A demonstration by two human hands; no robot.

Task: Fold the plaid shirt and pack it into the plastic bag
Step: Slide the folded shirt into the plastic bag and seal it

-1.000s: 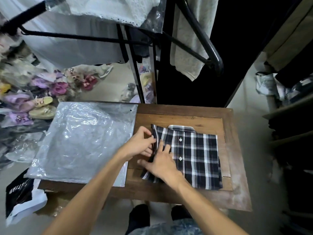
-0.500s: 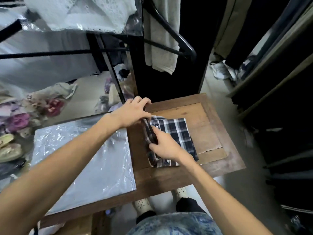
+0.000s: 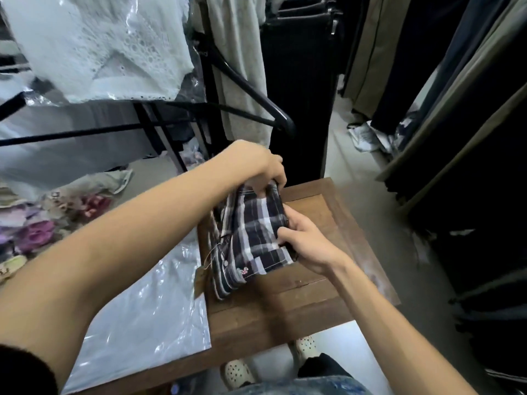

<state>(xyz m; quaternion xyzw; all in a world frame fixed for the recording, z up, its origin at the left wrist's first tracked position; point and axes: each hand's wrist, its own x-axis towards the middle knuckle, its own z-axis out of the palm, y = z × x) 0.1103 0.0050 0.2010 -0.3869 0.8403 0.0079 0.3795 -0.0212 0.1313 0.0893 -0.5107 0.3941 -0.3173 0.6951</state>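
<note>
We are curling the fingers [image 3: 278,178] of our left hand [image 3: 253,163] over the far edge of the plaid shirt [image 3: 251,238], clamping the cloth there. We are closing the fingers [image 3: 285,233] of our right hand [image 3: 309,246] on the shirt's right edge, thumb on top. The shirt is sitting as a folded bundle, held between both hands over the wooden surface [image 3: 285,303]; whether its near end is resting on the wood, we cannot tell. A paper tag [image 3: 200,280] is hanging at its left side. The plastic bag [image 3: 142,315] is lying flat on the left of the surface, just beside the shirt. Hanging garments [image 3: 239,67] are filling the far side.
</note>
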